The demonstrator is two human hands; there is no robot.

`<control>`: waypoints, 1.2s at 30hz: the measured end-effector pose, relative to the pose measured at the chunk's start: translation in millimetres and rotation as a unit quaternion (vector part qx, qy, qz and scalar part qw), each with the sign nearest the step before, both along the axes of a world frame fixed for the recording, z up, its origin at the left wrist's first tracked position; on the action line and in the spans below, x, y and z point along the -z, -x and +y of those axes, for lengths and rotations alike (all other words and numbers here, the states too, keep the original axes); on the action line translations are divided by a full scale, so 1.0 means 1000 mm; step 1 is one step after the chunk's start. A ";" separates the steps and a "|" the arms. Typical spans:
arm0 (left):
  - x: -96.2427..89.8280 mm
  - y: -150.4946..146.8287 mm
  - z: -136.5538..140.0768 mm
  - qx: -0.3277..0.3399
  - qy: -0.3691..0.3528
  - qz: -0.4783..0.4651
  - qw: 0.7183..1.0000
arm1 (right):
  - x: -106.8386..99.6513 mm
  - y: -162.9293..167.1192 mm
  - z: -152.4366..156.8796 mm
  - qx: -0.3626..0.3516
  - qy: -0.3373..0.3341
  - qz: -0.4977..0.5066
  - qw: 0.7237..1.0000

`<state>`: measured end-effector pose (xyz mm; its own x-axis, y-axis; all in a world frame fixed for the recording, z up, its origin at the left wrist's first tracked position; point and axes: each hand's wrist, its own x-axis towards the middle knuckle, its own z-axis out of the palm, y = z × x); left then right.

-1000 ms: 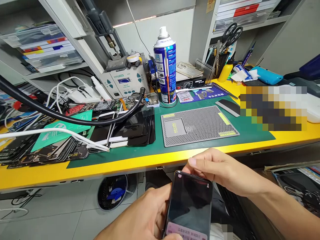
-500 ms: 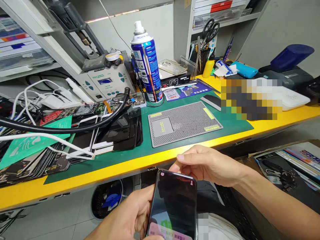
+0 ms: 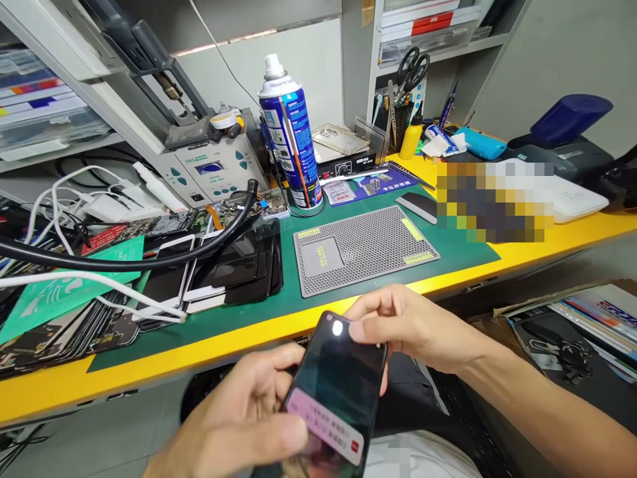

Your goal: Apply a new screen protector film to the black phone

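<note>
A dark smartphone (image 3: 338, 372) with its screen lit is held between both hands, below the bench's front edge. A pink banner shows across the lower screen, and a bright white spot shows near the top. My left hand (image 3: 243, 418) grips the phone's left side, its thumb lying over the lower screen. At the top end, my right hand (image 3: 398, 325) has its thumb on the screen's upper corner and its fingers behind the phone. The phone's bottom end lies partly out of view.
A grey perforated mat (image 3: 368, 249) lies on the green work mat (image 3: 239, 322). Behind it stands a blue spray can (image 3: 293, 139). Stacked phone screens (image 3: 239, 265) and a black hose (image 3: 149, 261) occupy the left. A pixelated patch covers something at right.
The phone has risen and tilted, showing more of its screen. My right hand has come onto its top corner, thumb on the glass. My left thumb has moved onto the screen.
</note>
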<state>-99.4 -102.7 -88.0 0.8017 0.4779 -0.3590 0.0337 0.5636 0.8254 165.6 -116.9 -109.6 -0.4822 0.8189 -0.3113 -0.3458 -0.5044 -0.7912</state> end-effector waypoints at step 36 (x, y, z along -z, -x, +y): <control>0.024 -0.088 0.011 -0.244 0.087 -0.350 0.900 | -0.010 0.030 -0.028 0.215 -0.322 -0.382 0.839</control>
